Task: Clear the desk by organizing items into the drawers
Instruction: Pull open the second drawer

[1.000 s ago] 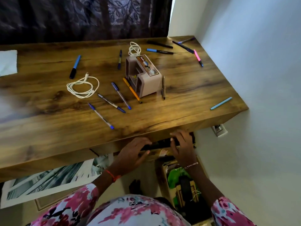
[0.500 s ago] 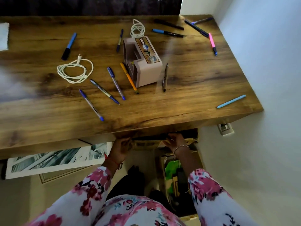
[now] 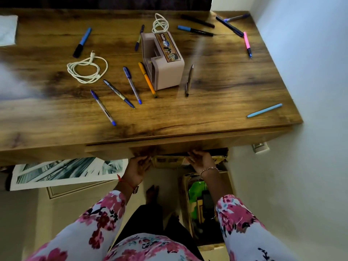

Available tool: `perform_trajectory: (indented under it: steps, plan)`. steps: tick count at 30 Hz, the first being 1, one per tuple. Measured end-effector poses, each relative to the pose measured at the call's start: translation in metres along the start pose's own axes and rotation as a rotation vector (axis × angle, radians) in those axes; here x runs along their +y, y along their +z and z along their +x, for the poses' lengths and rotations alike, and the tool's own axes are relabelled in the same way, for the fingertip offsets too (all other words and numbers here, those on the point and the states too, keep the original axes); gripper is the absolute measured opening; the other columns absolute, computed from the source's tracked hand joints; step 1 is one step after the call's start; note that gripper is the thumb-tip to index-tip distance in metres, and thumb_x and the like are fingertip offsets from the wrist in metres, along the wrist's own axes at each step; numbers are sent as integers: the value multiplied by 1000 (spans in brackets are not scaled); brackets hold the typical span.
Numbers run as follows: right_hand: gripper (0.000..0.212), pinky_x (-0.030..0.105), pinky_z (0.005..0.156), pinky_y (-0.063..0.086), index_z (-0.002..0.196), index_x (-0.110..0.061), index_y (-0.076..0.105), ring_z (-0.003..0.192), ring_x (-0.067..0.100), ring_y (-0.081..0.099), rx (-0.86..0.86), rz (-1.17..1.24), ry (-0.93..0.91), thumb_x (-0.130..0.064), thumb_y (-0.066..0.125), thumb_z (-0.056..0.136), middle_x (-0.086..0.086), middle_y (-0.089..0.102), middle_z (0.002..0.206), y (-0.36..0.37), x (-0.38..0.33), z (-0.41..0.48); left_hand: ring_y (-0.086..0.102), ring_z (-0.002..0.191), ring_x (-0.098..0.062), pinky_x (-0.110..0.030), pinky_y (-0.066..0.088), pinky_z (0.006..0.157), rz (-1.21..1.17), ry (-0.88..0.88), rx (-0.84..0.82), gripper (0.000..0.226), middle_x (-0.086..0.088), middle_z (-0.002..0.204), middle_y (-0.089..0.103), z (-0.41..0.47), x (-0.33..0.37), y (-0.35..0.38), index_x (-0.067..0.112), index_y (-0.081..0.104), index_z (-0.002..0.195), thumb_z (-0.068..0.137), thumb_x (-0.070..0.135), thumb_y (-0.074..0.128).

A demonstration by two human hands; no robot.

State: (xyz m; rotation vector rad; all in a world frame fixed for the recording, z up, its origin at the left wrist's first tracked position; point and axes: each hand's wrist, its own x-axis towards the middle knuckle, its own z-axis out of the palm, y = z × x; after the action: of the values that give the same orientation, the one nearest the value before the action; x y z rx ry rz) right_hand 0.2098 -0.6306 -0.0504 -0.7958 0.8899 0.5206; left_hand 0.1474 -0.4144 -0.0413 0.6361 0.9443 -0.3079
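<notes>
The wooden desk [image 3: 216, 95] carries several pens and markers, among them an orange pen [image 3: 147, 80], a grey pen [image 3: 189, 81] and a light blue pen [image 3: 264, 110]. A beige desk organizer [image 3: 165, 61] lies on its side mid-desk, between two coiled white cables [image 3: 87, 69] [image 3: 160, 22]. The drawer front [image 3: 160, 147] stands slightly out from the desk's front edge. My left hand [image 3: 138, 167] and my right hand [image 3: 200, 160] both curl under its bottom edge, fingertips hidden beneath it.
A white wall runs along the desk's right side, with a socket [image 3: 260, 146] below the corner. An open cardboard box [image 3: 205, 204] with green and dark items stands on the floor under the desk. A black-and-white print [image 3: 66, 171] lies at floor left. White paper [image 3: 7, 30] sits far left.
My view has tilted down toward the desk's front edge. Both hands have moved up from the dark gap to the underside of the drawer front, which now juts out slightly.
</notes>
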Motion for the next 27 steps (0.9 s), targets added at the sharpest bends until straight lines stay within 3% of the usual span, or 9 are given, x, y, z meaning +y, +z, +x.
perform_trajectory:
  steps: [3, 6, 8, 10, 14, 17, 19, 21, 27]
  plan:
    - [24, 31, 72, 46, 72, -6, 51, 71, 22, 51, 16, -94, -2, 4, 39, 90, 10, 51, 76, -15, 12, -16, 45, 65, -13, -26, 36, 70, 33, 5, 12, 39, 3, 48, 58, -15, -19, -6, 13, 50, 59, 91, -3, 35]
    - [16, 28, 63, 49, 83, -6, 59, 68, 15, 60, 53, -489, -23, 1, 47, 90, 5, 65, 73, -29, 20, -42, 50, 78, -13, -31, 39, 82, 184, -13, 80, 27, -7, 77, 63, -35, -31, -12, 13, 50, 73, 93, 0, 38]
    - [14, 31, 68, 52, 98, -4, 65, 73, 16, 64, -21, -929, -137, -1, 56, 87, 7, 70, 84, -39, 21, -65, 54, 90, -17, -34, 37, 90, 479, -63, 78, 21, -11, 100, 59, -56, -34, -12, 13, 56, 79, 94, 7, 42]
    - [19, 33, 81, 53, 103, -4, 67, 88, 18, 66, -136, -1217, -393, -5, 62, 85, 9, 70, 97, -47, 16, -91, 57, 98, -16, -30, 38, 92, 846, -69, -38, 16, -6, 105, 62, -83, -33, -8, 18, 62, 85, 93, 13, 49]
    - [15, 13, 69, 55, 90, -15, 70, 74, 1, 68, -314, -1161, -717, -4, 64, 82, -1, 70, 86, -45, 0, -144, 61, 92, 9, -3, 45, 73, 1249, 157, -426, 19, 23, 94, 70, -129, -26, 0, 32, 68, 96, 88, 17, 61]
    - [14, 4, 68, 49, 95, -11, 71, 76, -4, 62, -225, -1274, -932, -7, 66, 82, -4, 68, 90, -41, -5, -153, 59, 101, 10, -7, 45, 84, 1333, 497, -410, 24, 23, 107, 67, -142, -25, 4, 32, 68, 104, 88, 16, 60]
    - [18, 10, 75, 51, 100, -8, 70, 84, 7, 63, -197, -1430, -919, -14, 65, 84, 0, 69, 98, -43, -3, -152, 52, 115, 3, -16, 38, 98, 1521, 640, -355, 29, 14, 123, 58, -141, -27, 3, 22, 62, 119, 90, 17, 58]
    - [24, 20, 74, 51, 101, -7, 69, 84, 16, 63, -188, -1615, -806, -25, 63, 86, 8, 71, 98, -50, 1, -148, 52, 119, -8, -24, 38, 103, 1637, 604, -317, 32, 6, 129, 57, -138, -32, -4, 15, 58, 124, 92, 19, 54]
    - [33, 10, 48, 35, 96, -6, 71, 50, 4, 48, -166, -1733, -766, -36, 62, 85, 9, 72, 79, -72, 13, -152, 61, 105, -14, -35, 47, 98, 1641, 561, -287, 27, -5, 117, 67, -147, -53, -20, 10, 63, 116, 90, 19, 57]
